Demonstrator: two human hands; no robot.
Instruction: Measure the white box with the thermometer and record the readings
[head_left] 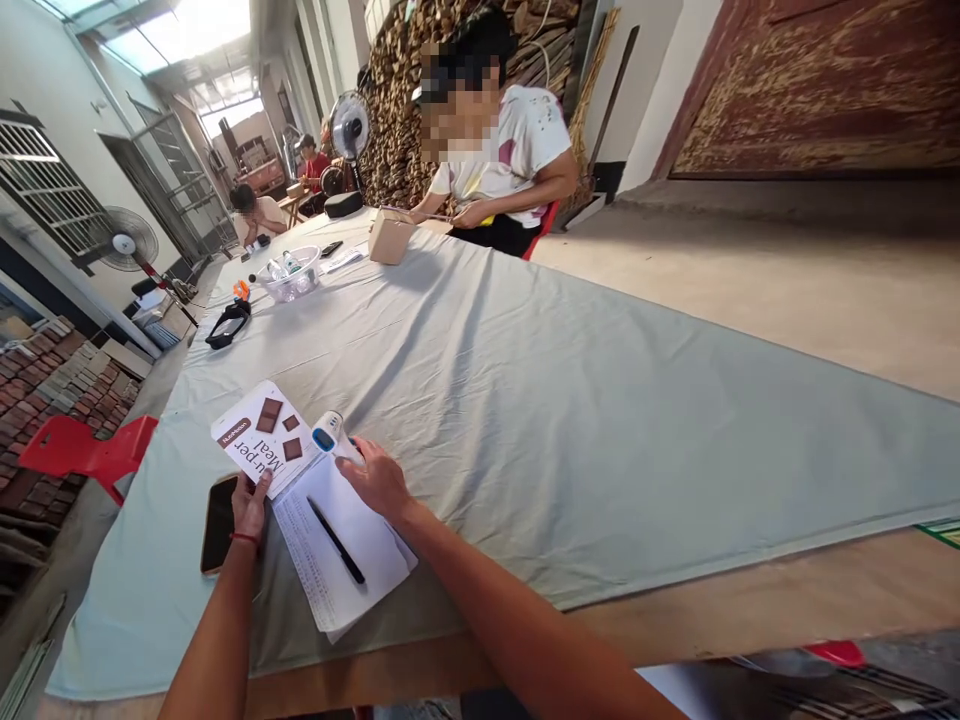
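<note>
My left hand (250, 508) is closed around the lower edge of a white box (246, 432) printed with brown chocolate squares and the words "Meal" and "NutriMotion". In my right hand (381, 482) is a white handheld infrared thermometer (336, 436) with a blue-rimmed screen; my fingers wrap its grip, and its head is close to the box's right side. Below both hands lies an open notebook (367, 535) with handwriting on its left page. A black pen (335, 541) rests across it. Partly under my left hand and wrist, a dark phone (217, 525) lies on the cloth.
A pale cloth (600, 430) covers the long table. Farther up are a black strap (228, 325), a clear basket (291, 282) of bottles and a cardboard box (390, 238). A seated person (517, 150) is across; others sit beyond. A red chair (86, 450) stands left.
</note>
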